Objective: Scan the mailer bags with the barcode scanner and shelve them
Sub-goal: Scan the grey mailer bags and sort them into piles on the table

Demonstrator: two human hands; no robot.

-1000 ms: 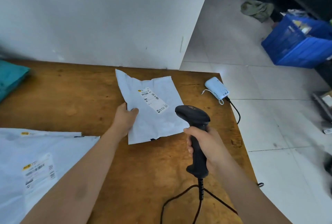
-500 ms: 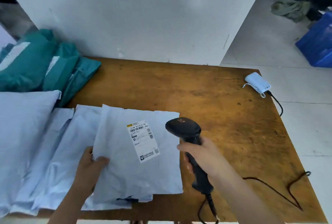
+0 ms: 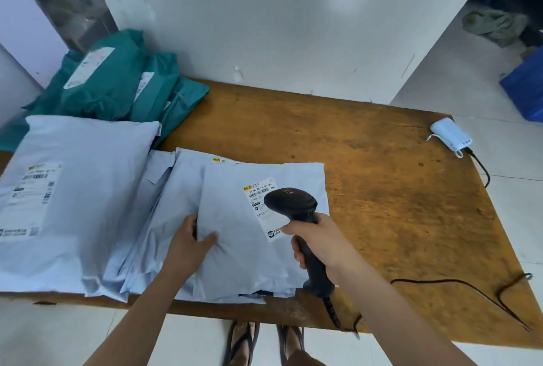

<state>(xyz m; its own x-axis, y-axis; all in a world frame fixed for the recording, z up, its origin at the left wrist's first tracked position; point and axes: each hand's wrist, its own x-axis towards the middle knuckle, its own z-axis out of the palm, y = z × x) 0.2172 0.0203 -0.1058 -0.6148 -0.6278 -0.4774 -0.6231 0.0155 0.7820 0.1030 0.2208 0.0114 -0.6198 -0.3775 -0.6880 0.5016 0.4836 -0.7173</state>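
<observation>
1 scanner (image 3: pixel 291 204) now over 1 mailer (image 3: pixel 235 260)

I have one head-worn camera, close above the wooden table (image 3: pixel 382 189), looking forward and down toward the white wall (image 3: pixel 293 27).

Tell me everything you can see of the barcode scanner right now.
The barcode scanner is black, matte and plastic-looking, with a rounded head and a long handle. The right hand grips the handle, holding the head tilted down over the shipping label on the top pale blue mailer bag; contact with the label cannot be told. A black cord leaves the handle's base.
</observation>
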